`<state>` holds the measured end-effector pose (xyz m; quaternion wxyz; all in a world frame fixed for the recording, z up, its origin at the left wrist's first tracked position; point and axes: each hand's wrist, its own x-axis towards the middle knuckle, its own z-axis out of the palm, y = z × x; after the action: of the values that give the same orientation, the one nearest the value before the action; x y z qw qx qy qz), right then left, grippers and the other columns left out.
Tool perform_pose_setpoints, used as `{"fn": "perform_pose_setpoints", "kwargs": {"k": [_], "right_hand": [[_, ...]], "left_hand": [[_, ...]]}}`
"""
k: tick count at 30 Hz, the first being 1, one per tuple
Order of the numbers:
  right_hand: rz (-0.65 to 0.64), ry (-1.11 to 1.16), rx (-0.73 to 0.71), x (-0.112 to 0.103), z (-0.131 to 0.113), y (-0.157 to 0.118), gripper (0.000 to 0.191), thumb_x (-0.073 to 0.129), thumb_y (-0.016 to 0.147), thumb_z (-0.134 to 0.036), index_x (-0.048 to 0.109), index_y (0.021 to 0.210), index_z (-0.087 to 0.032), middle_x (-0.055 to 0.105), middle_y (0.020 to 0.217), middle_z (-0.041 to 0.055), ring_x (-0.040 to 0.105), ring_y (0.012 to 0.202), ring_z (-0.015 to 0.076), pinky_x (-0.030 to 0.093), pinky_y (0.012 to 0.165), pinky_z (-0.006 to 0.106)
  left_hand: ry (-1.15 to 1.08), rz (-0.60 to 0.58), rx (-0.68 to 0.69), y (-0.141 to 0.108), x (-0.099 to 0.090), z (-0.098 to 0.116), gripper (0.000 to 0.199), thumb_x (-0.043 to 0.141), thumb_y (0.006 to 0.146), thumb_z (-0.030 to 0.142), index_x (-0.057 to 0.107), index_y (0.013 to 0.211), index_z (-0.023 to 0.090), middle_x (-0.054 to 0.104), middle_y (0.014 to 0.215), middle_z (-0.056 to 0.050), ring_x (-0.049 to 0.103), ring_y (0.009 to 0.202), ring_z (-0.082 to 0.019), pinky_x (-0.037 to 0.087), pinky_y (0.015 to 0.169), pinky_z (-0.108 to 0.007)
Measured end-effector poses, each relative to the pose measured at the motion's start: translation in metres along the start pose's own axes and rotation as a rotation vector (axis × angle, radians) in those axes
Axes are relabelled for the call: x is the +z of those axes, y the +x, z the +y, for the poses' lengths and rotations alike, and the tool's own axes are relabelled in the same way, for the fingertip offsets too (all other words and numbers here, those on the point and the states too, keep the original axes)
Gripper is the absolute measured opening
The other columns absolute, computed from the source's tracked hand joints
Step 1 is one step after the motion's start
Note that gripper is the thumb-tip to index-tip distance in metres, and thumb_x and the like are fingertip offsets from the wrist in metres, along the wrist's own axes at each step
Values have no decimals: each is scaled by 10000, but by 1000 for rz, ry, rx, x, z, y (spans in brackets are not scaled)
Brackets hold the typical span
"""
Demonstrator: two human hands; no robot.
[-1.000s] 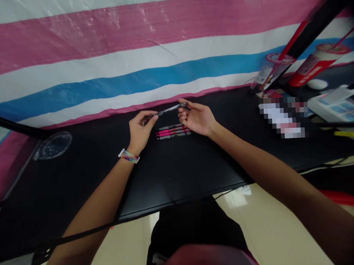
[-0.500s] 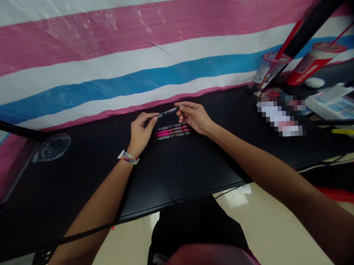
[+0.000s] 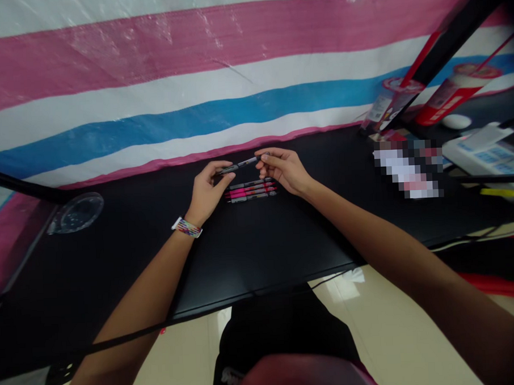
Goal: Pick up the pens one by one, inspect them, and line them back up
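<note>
A slim grey and dark pen is held at a slant above the black table. Its right end is pinched by the thumb and fingers of my right hand. My left hand, with a multicoloured band on the wrist, has thumb and index finger on either side of the pen's left end. Just below, several pens lie side by side, pink ones between grey ones.
A clear plastic lid lies at the left. Two drink cups with red straws, a clear one and a red one, stand at the back right near a white rounded object. Striped sheeting hangs behind the table.
Around the pen's left end, my left thumb and index finger have parted slightly, so more of that end shows. My right hand and the row of pens look nearly unchanged.
</note>
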<state>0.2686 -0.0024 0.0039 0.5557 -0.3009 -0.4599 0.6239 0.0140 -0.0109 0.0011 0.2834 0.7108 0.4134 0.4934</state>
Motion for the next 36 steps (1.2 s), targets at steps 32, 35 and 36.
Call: {"fn": "perform_pose_setpoints", "kwargs": {"k": [32,35,36], "right_hand": [[72,234,264,4,-8,0,296,666,1049,-433,810,1102,-180,814,925,101,766,856,201,698,825,312],[22,176,177,5,-6,-1,241,795,978,-398,823,1100,-192,807,916,66,753,814,174,692,811,297],[17,154,143,5,-4,-1,219,829,949,-354,828,1094,-190,802,901,52,739,776,156,686,785,283]], "left_hand": [[78,71,19,-3,2,1,148,869,946,380,859,1028,258,860,1035,-60,787,962,-236,630,956,-414],[61,82,19,-3,2,1,138,880,936,356,854,1018,248,860,1039,-62,786,969,-237,624,945,-410],[68,82,20,-3,2,1,131,883,932,344,853,1013,246,861,1043,-64,786,977,-240,623,949,-414]]}}
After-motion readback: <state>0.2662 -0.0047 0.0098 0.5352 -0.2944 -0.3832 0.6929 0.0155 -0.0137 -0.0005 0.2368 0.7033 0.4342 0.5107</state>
